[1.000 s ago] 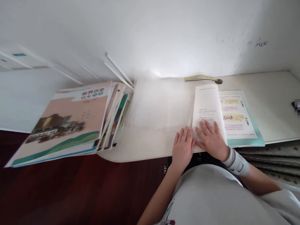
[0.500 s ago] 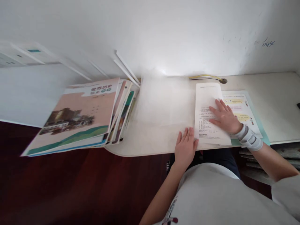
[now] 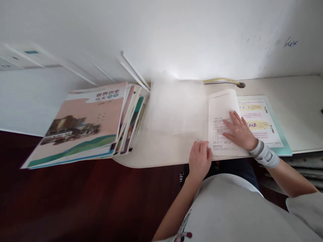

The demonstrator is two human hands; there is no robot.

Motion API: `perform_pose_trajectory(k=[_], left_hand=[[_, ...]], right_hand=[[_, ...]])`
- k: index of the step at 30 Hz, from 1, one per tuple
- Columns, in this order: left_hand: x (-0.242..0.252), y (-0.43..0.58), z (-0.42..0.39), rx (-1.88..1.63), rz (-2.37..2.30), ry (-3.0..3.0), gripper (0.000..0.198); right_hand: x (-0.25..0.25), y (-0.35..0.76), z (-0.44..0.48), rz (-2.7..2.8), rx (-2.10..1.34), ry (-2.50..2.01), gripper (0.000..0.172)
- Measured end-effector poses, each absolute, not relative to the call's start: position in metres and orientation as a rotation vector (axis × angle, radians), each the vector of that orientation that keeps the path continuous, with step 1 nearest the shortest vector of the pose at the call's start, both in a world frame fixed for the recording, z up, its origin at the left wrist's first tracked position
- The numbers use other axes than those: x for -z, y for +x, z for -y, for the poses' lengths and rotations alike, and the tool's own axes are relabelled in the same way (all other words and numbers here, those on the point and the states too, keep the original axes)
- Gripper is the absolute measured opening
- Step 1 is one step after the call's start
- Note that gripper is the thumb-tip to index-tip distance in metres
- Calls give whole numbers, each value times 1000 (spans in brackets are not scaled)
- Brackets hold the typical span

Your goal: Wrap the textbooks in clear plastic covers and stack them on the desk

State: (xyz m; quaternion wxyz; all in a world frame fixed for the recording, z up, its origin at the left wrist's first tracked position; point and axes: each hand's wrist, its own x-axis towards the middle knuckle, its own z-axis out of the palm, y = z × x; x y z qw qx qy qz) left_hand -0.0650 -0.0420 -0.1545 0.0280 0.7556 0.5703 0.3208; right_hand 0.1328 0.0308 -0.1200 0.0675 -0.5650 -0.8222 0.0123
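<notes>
An open booklet [image 3: 224, 104] lies on the white desk, with a mostly blank, part-printed page on the left and a coloured page on the right. My right hand [image 3: 239, 131], with a grey wrist strap, rests flat on the left page near the fold, its fingers spread. At the desk's front edge, just left of the booklet's lower left corner, my left hand [image 3: 200, 159] lies palm down with bent fingers and nothing visible in it. A pale green cover [image 3: 285, 146] shows beneath the right page.
A fanned stack of books [image 3: 85, 124] stands at the left end of the desk [image 3: 174, 124], the top one pink. Behind, a yellow cable [image 3: 222, 80] runs to a round hole [image 3: 241, 85] by the wall. Dark red floor [image 3: 88, 201] shows below.
My right hand has slid slightly left and down across the page, uncovering more of the right page. The left hand's fingers have bent from straight.
</notes>
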Motion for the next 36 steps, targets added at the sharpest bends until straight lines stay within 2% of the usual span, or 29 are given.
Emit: perform_pose_trajectory(k=[5, 11, 20, 23, 30, 36], left_hand=[[154, -63, 41, -888, -1748, 2414, 16], [155, -69, 42, -946, -1674, 2367, 22], [152, -67, 41, -944, -1624, 2249, 22], [141, -64, 38, -936, -1492, 2018, 27], [107, -46, 15, -824, -957, 1047, 35], [94, -8, 5, -852, -878, 1039, 35]], right_hand=[[112, 125, -16, 2622, 53, -1556, 53], [103, 133, 16, 2822, 41, -1338, 61], [107, 170, 39, 2655, 92, -1195, 42], [109, 177, 41, 2528, 26, -1199, 43], [109, 182, 52, 2268, -34, -1221, 59], [104, 183, 64, 2019, -26, -1282, 62]])
